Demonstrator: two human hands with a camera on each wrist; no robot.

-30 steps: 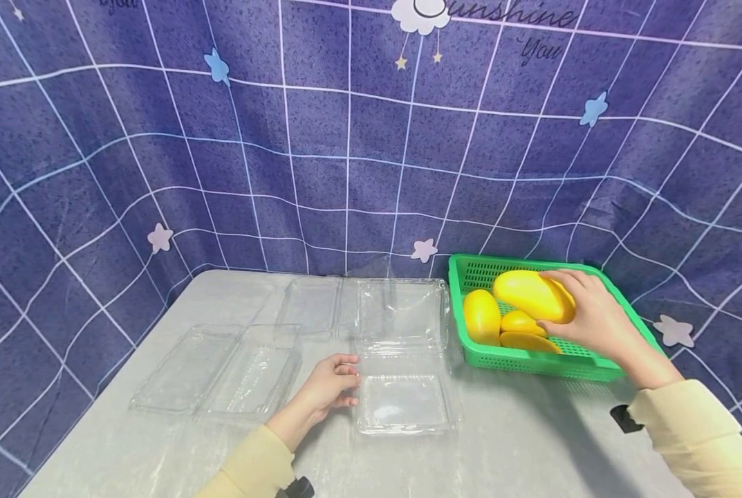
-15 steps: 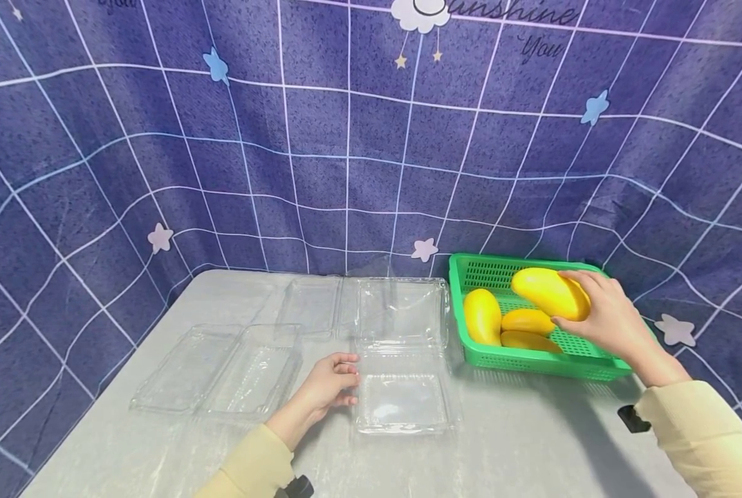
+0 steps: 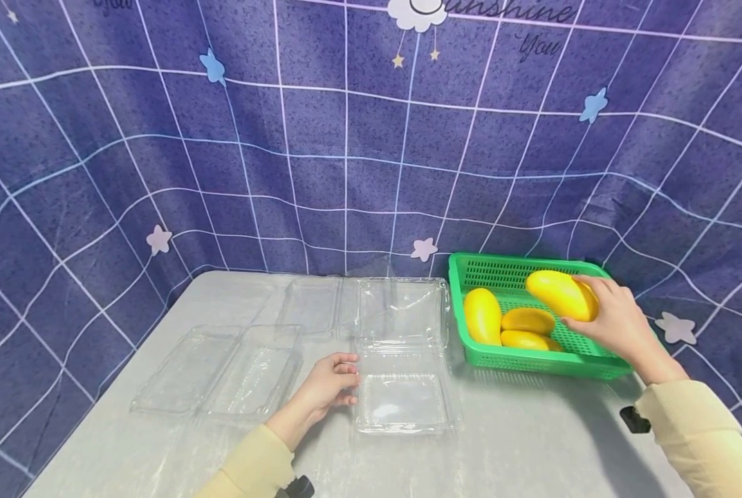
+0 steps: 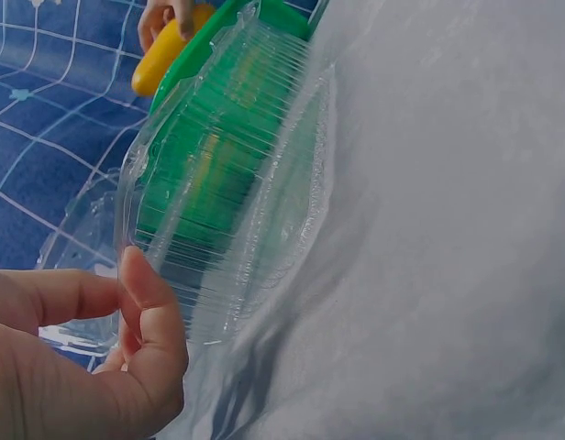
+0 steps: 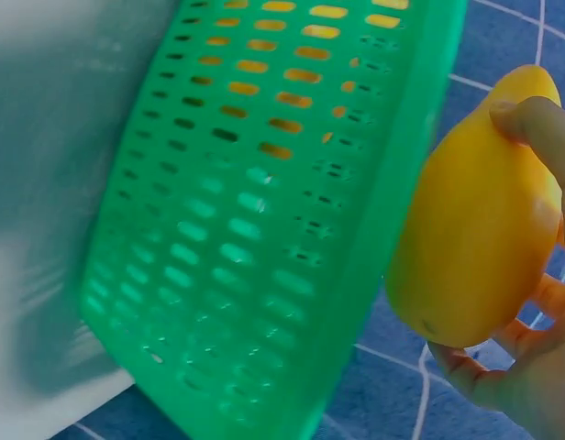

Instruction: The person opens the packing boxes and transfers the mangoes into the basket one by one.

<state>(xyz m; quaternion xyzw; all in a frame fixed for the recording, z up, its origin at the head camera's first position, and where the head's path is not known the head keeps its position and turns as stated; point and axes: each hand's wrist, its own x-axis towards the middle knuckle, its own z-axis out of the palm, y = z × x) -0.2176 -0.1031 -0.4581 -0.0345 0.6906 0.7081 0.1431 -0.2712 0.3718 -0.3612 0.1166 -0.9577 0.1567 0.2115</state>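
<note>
My right hand [image 3: 616, 318] grips a yellow mango [image 3: 560, 294] above the green basket [image 3: 545, 366]. In the right wrist view the mango [image 5: 480, 220] hangs just beyond the basket's rim, with fingers and thumb around it. Several more mangoes [image 3: 483, 318] lie in the basket. My left hand [image 3: 330, 384] is at the left edge of an opened clear plastic clamshell box [image 3: 402, 401]. Seen from the left wrist, this hand [image 4: 127, 357] pinches the rim of the box [image 4: 218, 183] between thumb and finger.
Another opened clear clamshell box [image 3: 249, 373] lies at the left of the grey-white table [image 3: 495, 443]. Behind it, further clear plastic [image 3: 311, 304] lies flat beside the lid of the middle box. A blue curtain [image 3: 321, 138] with stars hangs along the back.
My right hand has carried the mango to the right over the basket, uncovering more of the mangoes below. The left hand has stayed at the box edge.
</note>
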